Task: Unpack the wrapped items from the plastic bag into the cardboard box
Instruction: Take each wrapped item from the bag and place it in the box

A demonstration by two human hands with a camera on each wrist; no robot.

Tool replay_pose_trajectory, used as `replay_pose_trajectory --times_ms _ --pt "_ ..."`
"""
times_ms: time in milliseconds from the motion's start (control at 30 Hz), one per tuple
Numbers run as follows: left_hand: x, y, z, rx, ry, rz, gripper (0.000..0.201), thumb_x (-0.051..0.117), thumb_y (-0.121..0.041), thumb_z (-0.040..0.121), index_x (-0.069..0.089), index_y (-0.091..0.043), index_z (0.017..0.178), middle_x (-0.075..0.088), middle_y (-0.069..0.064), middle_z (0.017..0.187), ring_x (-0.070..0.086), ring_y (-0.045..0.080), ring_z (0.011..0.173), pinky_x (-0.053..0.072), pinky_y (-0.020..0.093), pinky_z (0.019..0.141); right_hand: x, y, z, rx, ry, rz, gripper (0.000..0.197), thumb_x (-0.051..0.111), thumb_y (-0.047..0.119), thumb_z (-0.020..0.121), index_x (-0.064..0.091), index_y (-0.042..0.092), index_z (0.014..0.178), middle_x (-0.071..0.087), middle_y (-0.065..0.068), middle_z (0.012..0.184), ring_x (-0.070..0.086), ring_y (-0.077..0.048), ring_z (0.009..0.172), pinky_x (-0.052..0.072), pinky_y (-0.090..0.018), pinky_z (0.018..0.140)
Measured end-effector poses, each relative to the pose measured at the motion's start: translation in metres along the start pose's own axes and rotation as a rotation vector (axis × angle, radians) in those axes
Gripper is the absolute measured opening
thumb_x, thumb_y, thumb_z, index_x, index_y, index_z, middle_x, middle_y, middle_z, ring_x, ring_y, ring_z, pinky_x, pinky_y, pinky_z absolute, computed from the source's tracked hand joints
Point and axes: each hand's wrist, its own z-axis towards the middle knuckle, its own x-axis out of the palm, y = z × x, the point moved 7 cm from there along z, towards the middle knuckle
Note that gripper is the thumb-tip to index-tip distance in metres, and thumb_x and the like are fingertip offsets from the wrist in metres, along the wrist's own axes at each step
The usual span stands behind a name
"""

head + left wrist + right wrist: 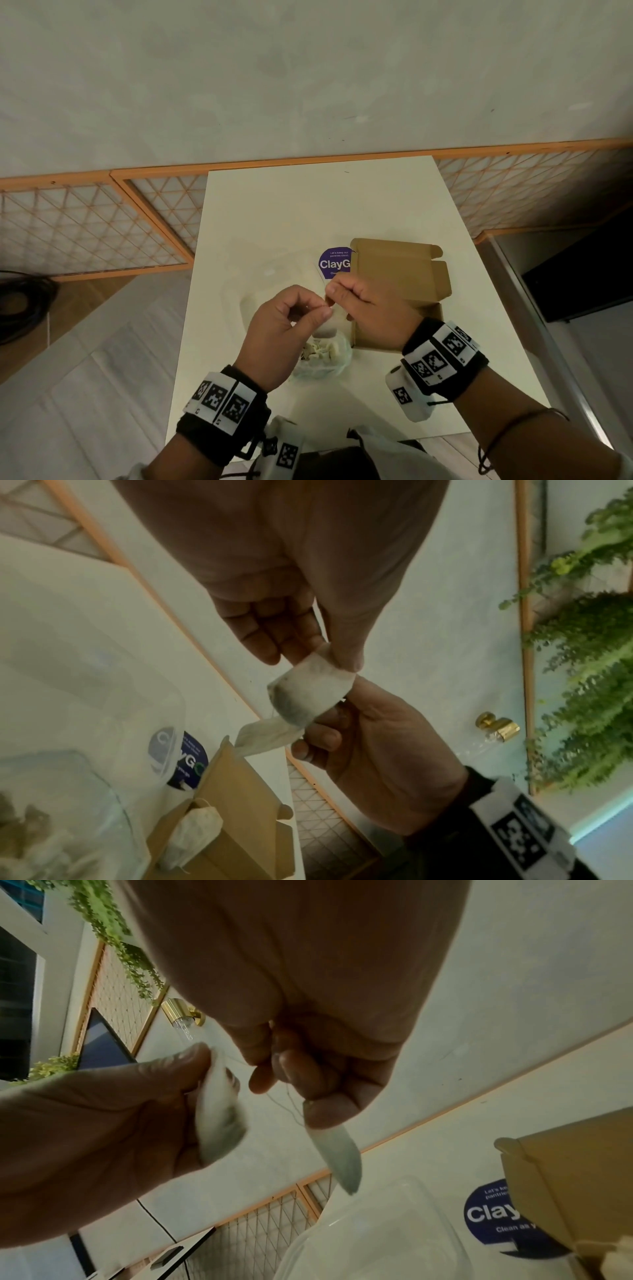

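Both hands hover over the clear plastic bag (322,359), which lies on the white table (308,205) with several pale wrapped sachets inside. My left hand (318,310) pinches one sachet (308,688) between thumb and fingers. My right hand (334,289) pinches a second sachet (334,1156) that hangs down from its fingertips. Thin threads (287,1104) run between the two sachets. The open brown cardboard box (400,274) sits just right of the hands. One sachet (192,834) lies at the box's near edge.
A purple round label (334,262) reading "ClayG" lies left of the box. A clear plastic container (267,274) stands beyond the bag. An orange-framed lattice panel (102,222) runs behind the table. Dark cables (20,301) lie on the floor at left.
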Motion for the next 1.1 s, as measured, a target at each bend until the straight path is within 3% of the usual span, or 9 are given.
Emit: replay_pose_trajectory --times_ms 133,233,333,433,533,600,700,833,1100 --pt "-0.006 -0.006 0.001 0.058 -0.058 0.114 0.012 0.081 -0.022 0.088 0.071 -0.023 0.083 0.07 -0.01 0.097 0.067 0.011 0.089 0.051 0.016 0.079 0.007 0.001 0.0 0.024 0.031 0.032 0.03 0.045 0.044 0.105 0.063 0.026 0.088 0.061 -0.011 0.081 0.058 -0.028 0.075 0.056 -0.054 0.073" --pt "-0.006 -0.016 0.001 0.118 -0.064 0.168 0.011 0.079 -0.027 0.088 0.07 -0.03 0.083 0.065 -0.017 0.115 0.065 0.01 0.106 0.05 0.017 0.086 0.012 -0.001 -0.001 0.043 0.069 0.089 0.027 0.047 0.026 0.108 0.065 0.013 0.092 0.061 -0.016 0.083 0.053 -0.016 0.071 0.053 -0.045 0.07" --pt "-0.005 -0.021 0.002 0.123 -0.04 0.123 0.011 0.074 -0.022 0.094 0.067 -0.024 0.086 0.075 -0.011 0.101 0.069 0.012 0.101 0.05 0.025 0.09 0.017 -0.006 -0.005 0.097 0.114 0.13 0.027 0.045 0.021 0.109 0.064 0.004 0.098 0.061 -0.014 0.085 0.055 -0.01 0.071 0.052 -0.028 0.067" --pt "-0.011 -0.021 0.004 0.121 -0.088 0.1 0.013 0.073 -0.018 0.095 0.065 -0.019 0.084 0.074 -0.003 0.082 0.069 0.011 0.083 0.051 0.02 0.08 0.017 -0.007 -0.01 0.144 0.107 0.16 0.03 0.046 0.026 0.11 0.063 0.005 0.096 0.055 0.005 0.074 0.054 -0.006 0.067 0.052 -0.018 0.066" --pt "-0.023 -0.019 0.007 0.1 -0.15 0.043 0.013 0.074 -0.016 0.095 0.063 -0.015 0.087 0.072 0.003 0.079 0.07 0.014 0.075 0.054 0.026 0.071 0.012 -0.013 -0.014 0.197 0.069 0.283 0.031 0.048 0.029 0.109 0.067 0.009 0.096 0.046 0.001 0.068 0.048 -0.012 0.065 0.056 -0.026 0.071" --pt "-0.029 -0.016 0.007 0.072 -0.175 0.004 0.011 0.071 -0.015 0.097 0.06 -0.015 0.095 0.069 -0.002 0.077 0.072 0.009 0.072 0.057 0.029 0.07 0.007 -0.014 -0.017 0.231 0.052 0.418 0.031 0.047 0.029 0.11 0.068 0.01 0.098 0.038 0.0 0.066 0.041 -0.019 0.065 0.057 -0.03 0.073" --pt "-0.038 -0.014 0.007 0.115 -0.246 0.259 0.015 0.065 -0.022 0.101 0.053 -0.03 0.098 0.063 -0.013 0.08 0.062 0.005 0.072 0.049 0.018 0.065 -0.001 -0.006 -0.018 0.245 0.052 0.683 0.031 0.05 0.033 0.106 0.067 0.01 0.095 0.029 0.0 0.064 0.029 -0.019 0.059 0.053 -0.03 0.066" --pt "-0.027 -0.013 0.011 0.121 -0.154 0.503 0.012 0.058 -0.029 0.103 0.054 -0.033 0.093 0.064 -0.009 0.075 0.062 0.002 0.071 0.047 0.027 0.059 -0.007 0.016 -0.019 0.247 0.11 0.973 0.024 0.052 0.03 0.098 0.065 0.01 0.092 0.023 0.0 0.065 0.024 -0.017 0.057 0.048 -0.03 0.06" --pt "0.0 -0.015 0.006 0.083 -0.023 0.134 0.012 0.065 -0.023 0.1 0.075 -0.03 0.099 0.076 -0.006 0.083 0.071 0.018 0.078 0.059 0.047 0.08 -0.002 0.034 -0.017 0.214 0.111 1.207 0.022 0.051 0.025 0.095 0.064 0.007 0.098 0.031 0.0 0.066 0.039 -0.014 0.055 0.055 -0.038 0.071"
